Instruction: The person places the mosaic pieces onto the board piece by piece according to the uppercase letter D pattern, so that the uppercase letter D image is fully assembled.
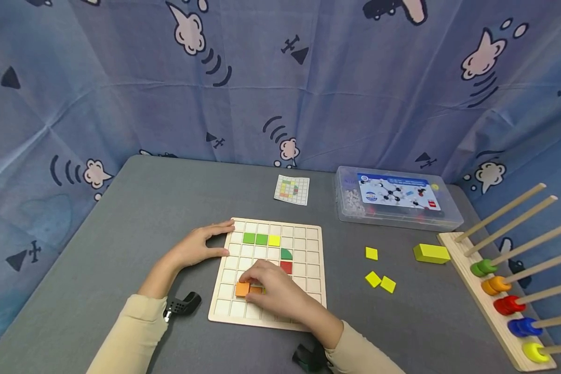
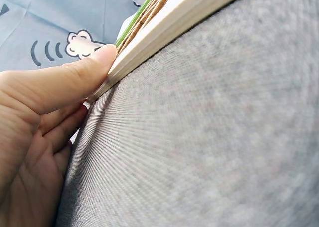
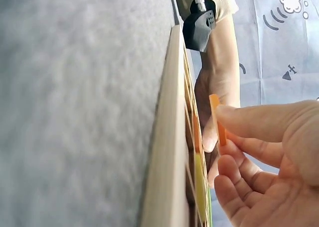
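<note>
A wooden grid board [image 1: 313, 285] lies on the table. My left hand [image 1: 194, 248] rests against its left edge near the far corner, thumb and fingers spread along the rim. Above the near-left cells, my right hand [image 1: 276, 288] pinches an orange square tile [image 3: 218, 120] between thumb and fingertips, tilted and raised off the board. Under that hand another orange tile [image 1: 256, 290] sits in the grid, partly hidden, with a yellow one [image 3: 200, 182] beside it. Two green tiles [image 1: 261, 239], a yellow tile [image 1: 274, 240], a green quarter-round [image 1: 286, 254] and a red tile [image 1: 286, 267] fill other cells.
Behind the board lies a printed pattern card [image 1: 292, 189]. To the right are loose yellow tiles [image 1: 373, 279], a yellow block [image 1: 431, 254], a clear plastic box [image 1: 397, 200] and a wooden peg rack [image 1: 491, 311] with coloured rings. A patterned curtain [image 1: 243, 104] hangs behind the table.
</note>
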Demonstrator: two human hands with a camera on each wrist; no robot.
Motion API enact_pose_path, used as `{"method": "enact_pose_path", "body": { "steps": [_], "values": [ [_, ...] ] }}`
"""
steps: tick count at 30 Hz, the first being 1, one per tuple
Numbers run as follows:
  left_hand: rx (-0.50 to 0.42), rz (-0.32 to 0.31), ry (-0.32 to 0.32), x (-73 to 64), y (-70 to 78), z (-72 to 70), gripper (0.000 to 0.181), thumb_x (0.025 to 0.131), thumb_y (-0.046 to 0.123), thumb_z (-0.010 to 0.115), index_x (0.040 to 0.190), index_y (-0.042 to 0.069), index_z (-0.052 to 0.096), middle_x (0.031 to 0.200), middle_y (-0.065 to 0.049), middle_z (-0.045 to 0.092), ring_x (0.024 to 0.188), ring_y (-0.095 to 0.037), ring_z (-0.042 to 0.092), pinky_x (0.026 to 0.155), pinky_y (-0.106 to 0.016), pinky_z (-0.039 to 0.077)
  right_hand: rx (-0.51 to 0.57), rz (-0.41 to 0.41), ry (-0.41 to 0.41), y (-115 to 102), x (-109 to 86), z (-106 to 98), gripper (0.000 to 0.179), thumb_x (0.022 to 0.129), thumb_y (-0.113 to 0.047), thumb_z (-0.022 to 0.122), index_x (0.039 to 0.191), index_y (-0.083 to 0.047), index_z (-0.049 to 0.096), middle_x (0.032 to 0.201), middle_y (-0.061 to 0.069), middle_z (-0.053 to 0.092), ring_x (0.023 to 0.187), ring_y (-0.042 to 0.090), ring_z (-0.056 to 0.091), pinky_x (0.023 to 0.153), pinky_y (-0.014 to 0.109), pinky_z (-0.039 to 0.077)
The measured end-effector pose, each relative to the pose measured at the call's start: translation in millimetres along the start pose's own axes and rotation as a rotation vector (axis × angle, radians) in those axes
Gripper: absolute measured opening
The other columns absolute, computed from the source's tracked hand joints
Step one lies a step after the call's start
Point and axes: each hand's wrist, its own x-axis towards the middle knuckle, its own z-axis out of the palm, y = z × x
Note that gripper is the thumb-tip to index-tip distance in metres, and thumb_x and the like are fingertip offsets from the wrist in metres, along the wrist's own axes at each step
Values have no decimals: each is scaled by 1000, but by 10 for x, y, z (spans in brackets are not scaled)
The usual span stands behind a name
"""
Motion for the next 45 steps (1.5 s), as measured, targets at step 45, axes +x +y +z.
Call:
{"method": "enact_pose_path", "body": {
  "steps": [45],
  "values": [
    [2,-18,-5,3,-16,12,63,82,31,73,137,9,52,150,-4,39,141,-32,28,112,-54,26,-3,61,33,138,-76,-212,35,82,-17,73,116,-10,65,113,0,63,105,14,57,92,33,47]
  ]
}}
